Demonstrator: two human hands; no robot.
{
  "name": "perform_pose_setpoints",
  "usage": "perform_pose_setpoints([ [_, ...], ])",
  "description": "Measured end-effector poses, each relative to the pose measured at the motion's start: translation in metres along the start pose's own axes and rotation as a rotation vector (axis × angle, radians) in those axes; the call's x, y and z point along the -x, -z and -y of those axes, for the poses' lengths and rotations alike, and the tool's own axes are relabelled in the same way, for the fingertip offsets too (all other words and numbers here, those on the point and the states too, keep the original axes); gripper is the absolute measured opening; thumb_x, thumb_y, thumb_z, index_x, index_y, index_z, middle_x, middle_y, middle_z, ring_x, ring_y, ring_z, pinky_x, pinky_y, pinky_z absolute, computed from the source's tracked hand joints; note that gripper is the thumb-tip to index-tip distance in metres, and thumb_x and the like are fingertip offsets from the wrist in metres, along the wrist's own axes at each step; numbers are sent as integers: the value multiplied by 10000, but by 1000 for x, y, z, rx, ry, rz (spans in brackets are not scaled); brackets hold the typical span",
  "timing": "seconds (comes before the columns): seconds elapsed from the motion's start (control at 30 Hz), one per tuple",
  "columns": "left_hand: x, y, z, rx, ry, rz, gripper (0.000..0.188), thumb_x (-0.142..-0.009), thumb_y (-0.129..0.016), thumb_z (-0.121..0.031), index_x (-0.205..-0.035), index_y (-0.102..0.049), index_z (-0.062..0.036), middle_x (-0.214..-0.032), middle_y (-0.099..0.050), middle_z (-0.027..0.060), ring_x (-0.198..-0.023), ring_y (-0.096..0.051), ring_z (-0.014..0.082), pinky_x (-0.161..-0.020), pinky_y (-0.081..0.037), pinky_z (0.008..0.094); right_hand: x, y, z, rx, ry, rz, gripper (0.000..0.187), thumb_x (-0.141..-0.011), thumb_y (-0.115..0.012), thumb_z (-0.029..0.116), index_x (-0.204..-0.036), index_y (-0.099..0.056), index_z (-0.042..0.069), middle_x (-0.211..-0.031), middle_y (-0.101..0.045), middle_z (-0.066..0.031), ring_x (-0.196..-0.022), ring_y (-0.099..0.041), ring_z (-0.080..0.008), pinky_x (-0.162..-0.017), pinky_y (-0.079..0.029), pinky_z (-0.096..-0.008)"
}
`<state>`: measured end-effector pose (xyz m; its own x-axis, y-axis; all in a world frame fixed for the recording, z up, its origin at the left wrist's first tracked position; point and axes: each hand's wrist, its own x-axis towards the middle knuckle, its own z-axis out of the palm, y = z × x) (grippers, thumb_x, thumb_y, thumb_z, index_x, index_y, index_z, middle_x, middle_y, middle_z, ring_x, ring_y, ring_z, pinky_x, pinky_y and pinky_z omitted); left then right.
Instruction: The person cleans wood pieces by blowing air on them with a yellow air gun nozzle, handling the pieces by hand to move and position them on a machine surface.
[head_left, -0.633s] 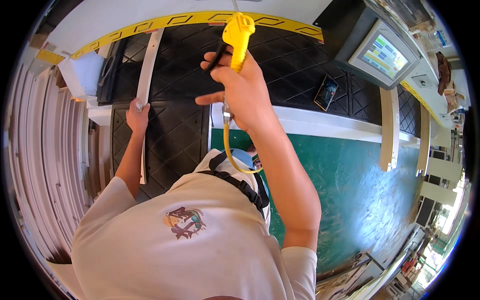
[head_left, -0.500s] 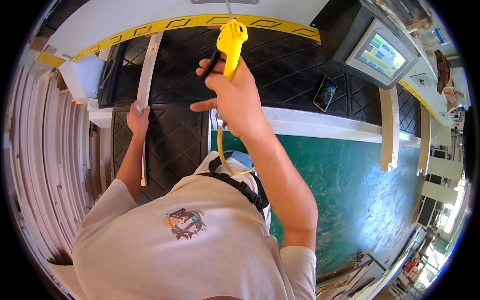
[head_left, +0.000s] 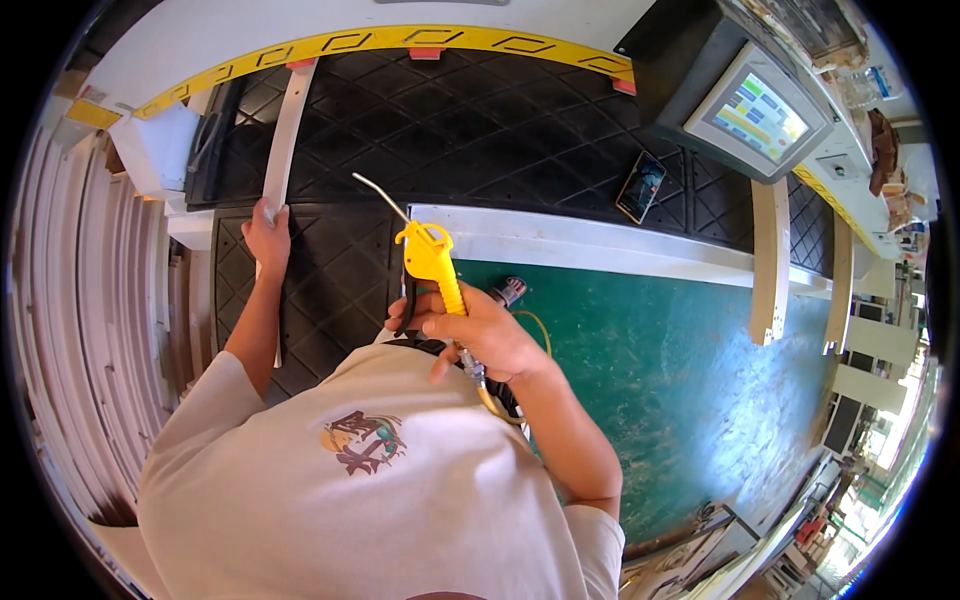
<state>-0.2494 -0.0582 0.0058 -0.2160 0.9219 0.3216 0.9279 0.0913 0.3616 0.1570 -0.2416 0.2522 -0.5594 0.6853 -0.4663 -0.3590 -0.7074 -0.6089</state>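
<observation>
My right hand (head_left: pixel 492 335) is wrapped round the handle of a yellow air blow gun (head_left: pixel 430 258), close in front of my body. Its thin metal nozzle points up and to the left, over the black surface, and a yellow hose (head_left: pixel 490 400) runs from the metal fitting at its base. Further left, my left hand (head_left: pixel 267 238) is closed on a long, narrow pale board (head_left: pixel 287 135). That board lies lengthwise away from me across the black quilted mats (head_left: pixel 450 130), its far end at the yellow strip. Part of its near half is hidden under my left hand and forearm.
A phone (head_left: pixel 641 187) lies on the mat to the right, below a control screen (head_left: pixel 755 112). Two pale boards (head_left: pixel 770 250) jut over the green floor (head_left: pixel 660 380). Many long white panels (head_left: pixel 110 330) stand at the left. A small can (head_left: pixel 510 290) is beyond my right hand.
My right hand has drawn the blow gun down and back toward my body, so its nozzle now shows. My left hand stays on the board; the view has shifted slightly.
</observation>
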Motion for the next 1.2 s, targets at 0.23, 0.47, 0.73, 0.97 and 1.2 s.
perform_pose_setpoints([
  [0.23,-16,-11,-28,-89,26,12,521,-954,-675,-467,-1359,-615,-144,-1174,-722,128,-1093,-601,394,-953,-467,522,-3,0,-35,-507,271,-199,733,-817,-510,144,-1534,-387,58,-1447,-556,-192,-1378,-530,-331,-996,-542,-482],
  [0.47,-41,-32,-32,-199,96,47,589,-984,-625,-532,-1448,-567,-174,-1296,-706,119,-1240,-550,397,-1026,-421,562,-9,0,-44,-547,138,-189,527,-1106,-392,481,-1457,-445,92,-1263,-630,-182,-1212,-610,-305,-930,-520,-418],
  [0.73,-42,-33,-43,-227,108,42,597,-974,-637,-535,-1450,-563,-182,-1355,-667,92,-1260,-551,392,-1025,-438,563,-27,-5,-56,76,-22,-226,500,-1096,-443,552,-1056,-577,72,-889,-609,-4,-717,-558,-80,-616,-422,-233],
  [0.97,-43,-41,-28,-215,106,-63,596,-915,-711,-516,-1401,-585,-196,-1314,-660,107,-1214,-577,404,-980,-486,563,-15,1,-56,81,8,-219,482,-1091,-485,525,-1152,-590,59,-891,-604,17,-704,-509,-62,-620,-399,-223],
  [1.2,-42,-40,3,-156,-50,-94,598,-897,-742,-493,-1351,-613,-126,-1210,-669,171,-1129,-600,449,-952,-504,555,4,0,-60,101,-9,-198,448,-1094,-534,386,-1379,-585,44,-1087,-714,28,-746,-488,-22,-644,-401,-190],
])
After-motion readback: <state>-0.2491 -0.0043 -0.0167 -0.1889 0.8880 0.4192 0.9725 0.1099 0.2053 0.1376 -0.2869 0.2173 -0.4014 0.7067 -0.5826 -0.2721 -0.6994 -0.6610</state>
